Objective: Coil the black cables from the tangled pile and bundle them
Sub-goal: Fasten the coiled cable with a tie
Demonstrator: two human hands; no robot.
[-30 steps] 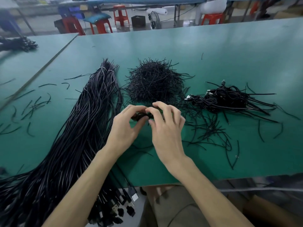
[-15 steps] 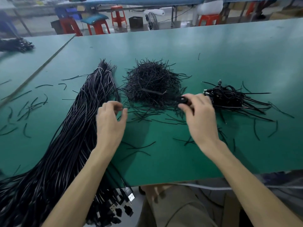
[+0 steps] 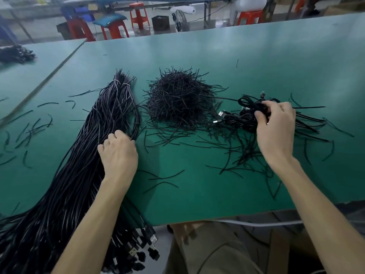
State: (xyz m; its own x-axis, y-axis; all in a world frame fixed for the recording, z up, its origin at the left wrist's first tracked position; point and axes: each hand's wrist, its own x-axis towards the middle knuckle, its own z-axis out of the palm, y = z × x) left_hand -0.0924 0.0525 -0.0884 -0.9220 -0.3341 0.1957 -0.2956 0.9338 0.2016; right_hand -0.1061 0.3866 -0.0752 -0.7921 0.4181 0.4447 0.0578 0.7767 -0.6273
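A long thick bunch of straight black cables (image 3: 83, 175) lies on the left of the green table (image 3: 217, 56), its plug ends hanging over the near edge. My left hand (image 3: 118, 153) rests on this bunch with its fingertips curled into the strands. At the right sits a small heap of coiled, bundled cables (image 3: 245, 117) with USB plugs sticking out. My right hand (image 3: 276, 125) holds a coiled cable bundle (image 3: 260, 107) at the top of that heap, fingers curled round it.
A mound of short black twist ties (image 3: 179, 99) sits in the middle, with loose ties scattered to the right and left. A second green table (image 3: 29, 80) with another cable heap adjoins at the left. Red stools (image 3: 138, 14) stand beyond.
My right hand carried the tied coil right and onto the bundled heap. My left hand moved left and down onto the long cable bunch.
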